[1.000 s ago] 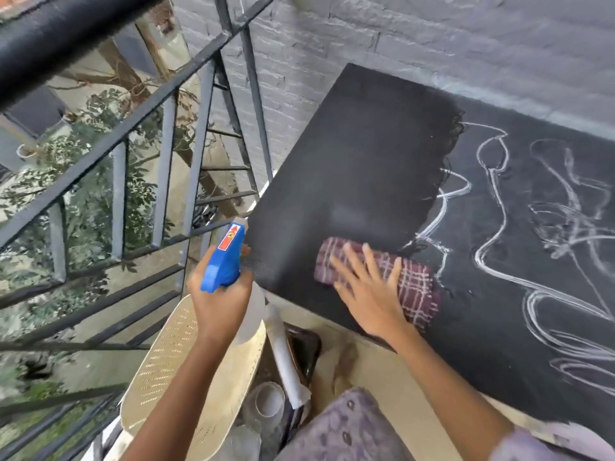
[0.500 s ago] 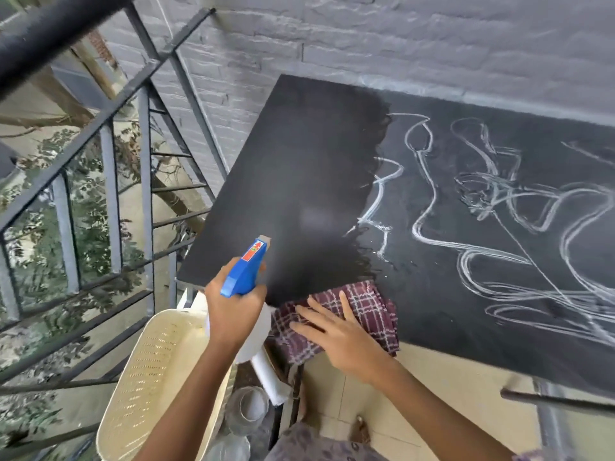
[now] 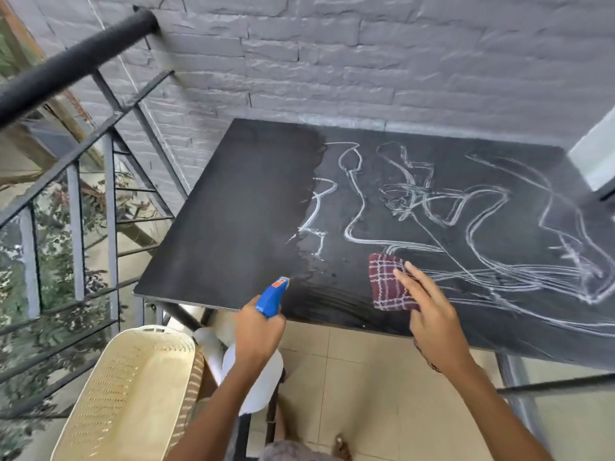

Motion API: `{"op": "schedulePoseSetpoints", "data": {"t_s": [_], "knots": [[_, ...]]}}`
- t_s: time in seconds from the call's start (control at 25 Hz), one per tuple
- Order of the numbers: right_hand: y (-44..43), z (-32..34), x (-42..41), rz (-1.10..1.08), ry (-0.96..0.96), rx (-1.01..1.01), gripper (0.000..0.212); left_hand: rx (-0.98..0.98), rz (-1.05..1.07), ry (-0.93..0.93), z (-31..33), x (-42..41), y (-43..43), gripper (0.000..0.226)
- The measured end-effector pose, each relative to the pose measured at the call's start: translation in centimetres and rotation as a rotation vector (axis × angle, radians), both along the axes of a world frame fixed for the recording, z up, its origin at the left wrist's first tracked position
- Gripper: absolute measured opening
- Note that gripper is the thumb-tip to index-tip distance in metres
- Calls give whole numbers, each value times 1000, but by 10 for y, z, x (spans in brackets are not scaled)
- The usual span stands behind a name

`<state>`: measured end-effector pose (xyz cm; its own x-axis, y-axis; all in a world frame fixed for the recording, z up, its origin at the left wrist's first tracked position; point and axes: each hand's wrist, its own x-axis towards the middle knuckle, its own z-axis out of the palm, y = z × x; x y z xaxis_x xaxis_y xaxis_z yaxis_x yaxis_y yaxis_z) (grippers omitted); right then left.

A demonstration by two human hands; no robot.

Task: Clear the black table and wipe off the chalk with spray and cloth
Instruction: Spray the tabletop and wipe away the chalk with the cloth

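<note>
Grey brick wall [image 3: 366, 61] behind half-chalked blk table [image 3: 233, 227]

Grey painted brick wall [image 3: 366, 61] behind, rough-faced, mortar lines plain; black metal railing [image 3: 76, 168] at left, thick round top rail slanting down from the wall, thin vertical and cross bars under it; green foliage [image 3: 50, 261] seen through the bars, blurred; cream perforated plastic basket [image 3: 133, 387] at lower left, tilted, just beside the railing; beige tiled floor [image 3: 366, 387] below, grout lines visible; a white panel [image 3: 595, 161] at the right edge, cut off by the frame, cannot tell what it is.
</note>
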<state>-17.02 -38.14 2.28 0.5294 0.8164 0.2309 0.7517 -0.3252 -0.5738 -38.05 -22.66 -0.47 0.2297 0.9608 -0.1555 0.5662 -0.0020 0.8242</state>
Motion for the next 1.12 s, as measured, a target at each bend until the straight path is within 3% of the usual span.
{"op": "schedulePoseSetpoints", "data": {"t_s": [0.08, 0.28, 0.4, 0.48, 0.72, 1.12], "knots": [[-14, 5, 7, -36, -12, 18, 69, -19, -7, 9, 4, 9, -13, 4], [-29, 15, 16, -60, 18, 26, 70, -90, 65, -60, 13, 26, -20, 24], [-21, 26, 23, -48, 12, 29, 69, -121, 84, -85, 22, 40, -6, 12], [-8, 34, 29, -45, 18, 31, 70, -125, 99, -92, 31, 55, 12, 2], [54, 53, 58, -75, 19, 63, 69, -85, 90, -51, 42, 101, 80, 18], [151, 58, 103, -168, 37, 35, 70, -141, -25, -137, 37, 192, 197, 10]]}}
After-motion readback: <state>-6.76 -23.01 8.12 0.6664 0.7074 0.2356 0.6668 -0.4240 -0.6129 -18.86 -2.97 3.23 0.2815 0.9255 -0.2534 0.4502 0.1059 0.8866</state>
